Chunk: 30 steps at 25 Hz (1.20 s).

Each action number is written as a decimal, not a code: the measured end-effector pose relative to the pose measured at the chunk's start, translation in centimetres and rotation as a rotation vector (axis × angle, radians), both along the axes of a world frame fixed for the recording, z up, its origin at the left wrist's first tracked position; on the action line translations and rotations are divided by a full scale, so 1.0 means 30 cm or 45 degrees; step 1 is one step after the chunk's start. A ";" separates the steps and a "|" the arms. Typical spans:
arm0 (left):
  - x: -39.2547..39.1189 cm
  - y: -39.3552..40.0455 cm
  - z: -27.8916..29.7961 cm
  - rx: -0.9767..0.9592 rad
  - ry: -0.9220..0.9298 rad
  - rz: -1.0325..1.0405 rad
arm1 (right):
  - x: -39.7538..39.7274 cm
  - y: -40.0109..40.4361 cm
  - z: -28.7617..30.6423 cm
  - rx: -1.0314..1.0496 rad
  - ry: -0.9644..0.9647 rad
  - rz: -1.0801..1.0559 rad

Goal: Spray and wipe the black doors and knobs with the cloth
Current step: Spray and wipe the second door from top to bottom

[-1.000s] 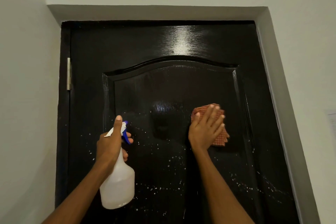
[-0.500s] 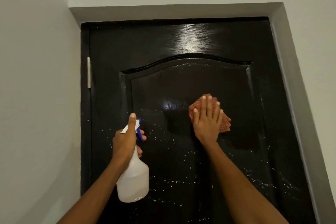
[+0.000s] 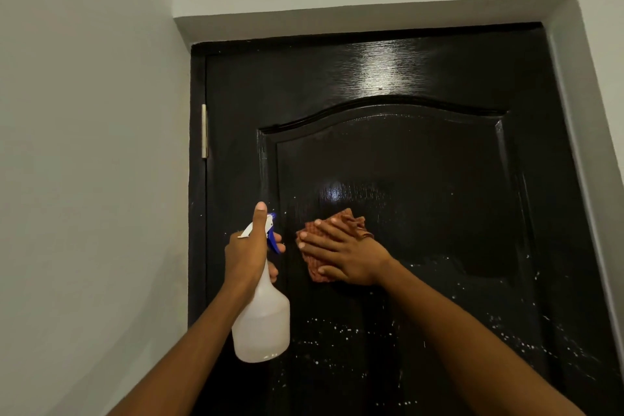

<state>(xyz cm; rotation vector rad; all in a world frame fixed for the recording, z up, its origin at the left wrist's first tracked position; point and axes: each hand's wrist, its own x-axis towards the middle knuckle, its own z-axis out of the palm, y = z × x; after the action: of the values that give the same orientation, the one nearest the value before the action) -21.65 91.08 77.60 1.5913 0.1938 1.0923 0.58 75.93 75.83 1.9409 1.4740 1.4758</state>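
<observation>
Both hands busy: right hand [image 3: 351, 255], flat on cloth [image 3: 315, 262], has swept left across door [image 3: 422, 162]; left hand [image 3: 248, 252] grips bottle [image 3: 261, 328]; droplets remain below.

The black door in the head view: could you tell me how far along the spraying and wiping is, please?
Done: the black door is sprayed, and its upper panel looks streak-free. In hand: the right hand presses the cloth flat on the panel while the left hand grips the spray bottle. Left: white droplets dot the lower door; no knob is in view.
</observation>
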 end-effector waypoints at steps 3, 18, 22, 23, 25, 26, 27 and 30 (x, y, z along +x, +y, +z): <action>0.019 -0.032 0.000 0.015 0.011 -0.085 | 0.063 -0.155 -0.022 0.500 0.154 -0.073; 0.129 -0.045 0.064 -0.062 -0.047 -0.057 | 0.023 -0.020 -0.140 1.280 0.562 -0.066; 0.094 -0.002 0.048 -0.051 -0.050 0.071 | -0.050 0.193 -0.105 0.791 0.347 0.031; 0.079 0.014 0.040 -0.037 -0.031 0.114 | -0.067 0.242 -0.076 0.659 0.283 0.063; 0.054 0.041 0.022 -0.017 0.010 0.179 | -0.081 0.307 0.032 0.376 0.160 0.077; 0.041 0.056 0.014 -0.019 0.015 0.192 | -0.085 0.325 0.111 0.267 0.098 0.066; 0.029 0.067 0.006 -0.032 0.010 0.190 | -0.084 0.332 0.198 0.223 0.045 0.051; -0.007 0.113 -0.014 -0.100 0.004 0.168 | -0.083 0.326 0.392 0.514 0.123 0.020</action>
<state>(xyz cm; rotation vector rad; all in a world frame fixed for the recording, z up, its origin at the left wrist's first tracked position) -21.87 94.47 77.20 1.5273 0.3440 1.1694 -1.91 85.72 87.59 2.2585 1.3070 1.8247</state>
